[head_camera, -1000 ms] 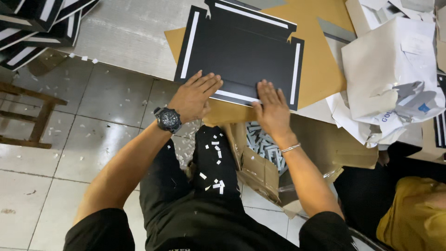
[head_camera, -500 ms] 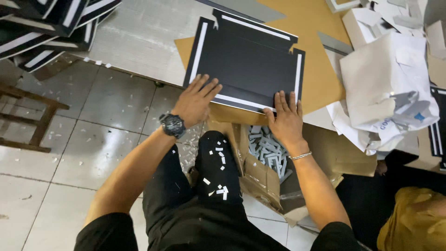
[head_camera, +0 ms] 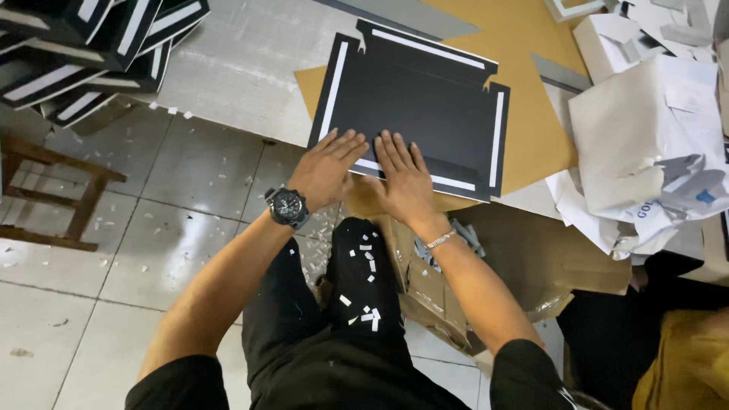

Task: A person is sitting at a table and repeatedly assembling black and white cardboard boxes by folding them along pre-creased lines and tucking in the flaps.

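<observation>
Presently, both hands lay flat, fingers spread, side by side on the near edge of the black die-cut box blank [head_camera: 414,99]: left hand [head_camera: 325,168], right hand [head_camera: 404,178], gripping nothing. That blank rested on brown cardboard [head_camera: 531,129] at the table's near edge, flaps still unraised. Finished black boxes [head_camera: 91,53] were stacked at the far left corner.

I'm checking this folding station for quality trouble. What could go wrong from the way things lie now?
The black card blank overhangs the brown board at its near edge, where the left hand and right hand press side by side; it may bend or crease off-line there. White paper scraps lie on the trousers and floor; some could get under the sheet and dent it.
</observation>
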